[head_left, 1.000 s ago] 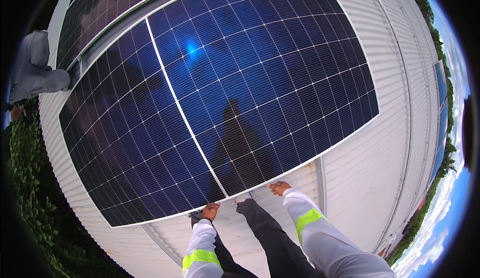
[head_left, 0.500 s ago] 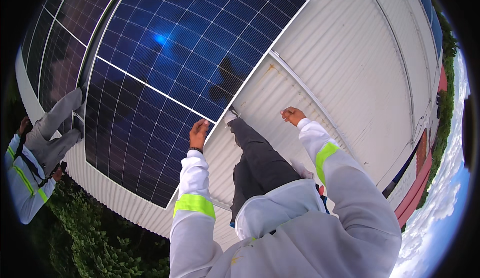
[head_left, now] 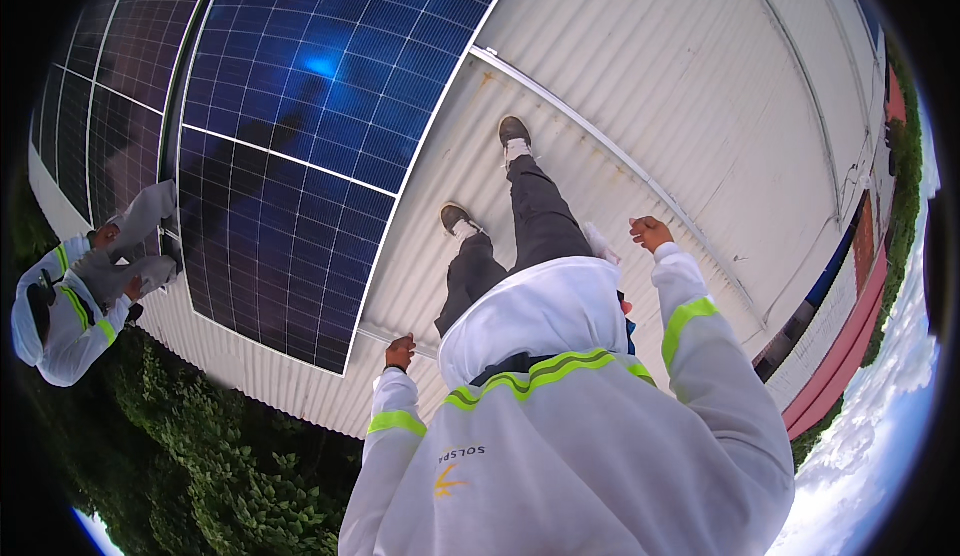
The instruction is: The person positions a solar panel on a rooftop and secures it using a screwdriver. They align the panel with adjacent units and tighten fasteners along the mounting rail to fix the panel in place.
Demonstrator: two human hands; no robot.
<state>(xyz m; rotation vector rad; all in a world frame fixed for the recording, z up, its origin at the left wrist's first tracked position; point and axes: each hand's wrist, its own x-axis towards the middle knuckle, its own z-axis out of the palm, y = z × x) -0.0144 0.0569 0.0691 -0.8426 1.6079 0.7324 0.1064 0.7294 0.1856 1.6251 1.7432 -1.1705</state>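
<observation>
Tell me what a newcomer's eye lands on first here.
The big blue solar panel fills the upper left, lying on the pale corrugated metal roof. Below centre, the wearer's white jacket with yellow reflective bands dominates, the left hand near the panel's lower corner and the right hand raised, empty. Another person crouches at the far left edge.

Solar panel (head_left: 300, 146): glossy, glass-smooth dark blue face crossed by thin pale grid lines, mirroring sky and a bright glare spot; its edge is a thin pale metal frame. Roof (head_left: 640, 66): ribbed sheet metal, matt off-white, with faint rust-brown stains near a pale metal rail (head_left: 600, 136). Jacket (head_left: 560, 436): matt white cloth with shiny yellow-and-grey reflective bands. Trousers (head_left: 530, 226): dull dark grey cloth. Left hand (head_left: 400, 352) and right hand (head_left: 650, 232): bare skin. Co-worker's jacket (head_left: 60, 316), far left: matt white cloth, similar bands.
</observation>
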